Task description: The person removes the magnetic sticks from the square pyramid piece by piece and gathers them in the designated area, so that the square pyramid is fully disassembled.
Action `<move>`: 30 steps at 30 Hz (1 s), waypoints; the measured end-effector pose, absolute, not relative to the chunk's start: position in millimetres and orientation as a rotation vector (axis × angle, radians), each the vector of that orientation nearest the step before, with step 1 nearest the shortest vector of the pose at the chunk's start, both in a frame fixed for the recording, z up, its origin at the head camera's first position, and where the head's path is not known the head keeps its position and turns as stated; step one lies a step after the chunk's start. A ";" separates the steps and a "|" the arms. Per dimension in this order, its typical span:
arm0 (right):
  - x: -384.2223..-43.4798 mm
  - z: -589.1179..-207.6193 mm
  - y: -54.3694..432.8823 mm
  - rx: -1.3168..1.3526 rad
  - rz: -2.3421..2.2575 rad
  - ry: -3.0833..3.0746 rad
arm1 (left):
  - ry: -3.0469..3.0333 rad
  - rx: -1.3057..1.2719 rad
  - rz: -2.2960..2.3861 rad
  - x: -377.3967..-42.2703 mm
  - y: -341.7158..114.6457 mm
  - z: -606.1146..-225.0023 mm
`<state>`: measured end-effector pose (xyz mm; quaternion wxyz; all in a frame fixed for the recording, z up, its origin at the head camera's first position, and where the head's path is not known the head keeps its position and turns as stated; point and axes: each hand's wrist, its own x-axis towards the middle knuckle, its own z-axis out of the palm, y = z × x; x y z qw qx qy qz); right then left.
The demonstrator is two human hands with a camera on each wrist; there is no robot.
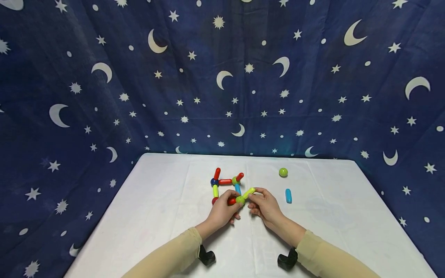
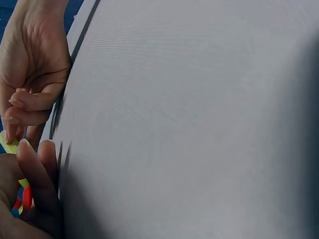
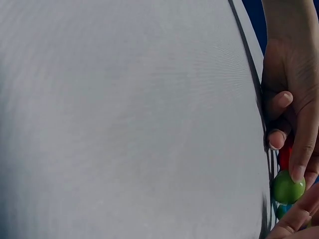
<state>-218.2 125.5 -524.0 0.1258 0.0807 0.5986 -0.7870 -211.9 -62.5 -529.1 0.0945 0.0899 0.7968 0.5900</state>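
A frame of coloured rods and balls stands on the white table in the head view. My left hand [image 1: 222, 210] grips its near right corner, the thumb on a green ball [image 1: 240, 200] beside a red rod [image 1: 231, 201]. A yellow-green rod [image 1: 248, 192] slants up from that ball, and my right hand [image 1: 267, 207] pinches it between thumb and fingers. In the right wrist view the left thumb presses the green ball [image 3: 288, 187]. A blue rod [image 1: 238, 189] runs back to another green ball. The left fingers partly cover the frame's near side.
The frame's far side has a dark blue ball [image 1: 214, 181], a red rod [image 1: 225, 181] and two raised red rods. A loose green ball [image 1: 283, 172] and a loose blue rod [image 1: 288, 195] lie to the right. A starry dark blue cloth [image 1: 205, 77] hangs behind the table [image 1: 156, 193].
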 end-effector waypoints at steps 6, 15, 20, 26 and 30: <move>-217.6 -523.1 124.5 0.244 -2.304 1.742 | 2.373 0.269 1.753 -211.3 -63.0 -530.5; -217.2 -525.3 123.6 0.229 -2.299 1.785 | 2.373 0.269 1.737 -211.2 -63.9 -530.6; -215.8 -524.0 122.8 0.205 -2.296 1.810 | 2.370 0.266 1.735 -211.1 -63.8 -530.2; -215.4 -522.9 122.1 0.188 -2.278 1.827 | 2.367 0.255 1.739 -210.6 -63.3 -529.0; -215.9 -524.6 122.4 0.196 -2.266 1.847 | 2.372 0.251 1.733 -210.5 -62.9 -528.9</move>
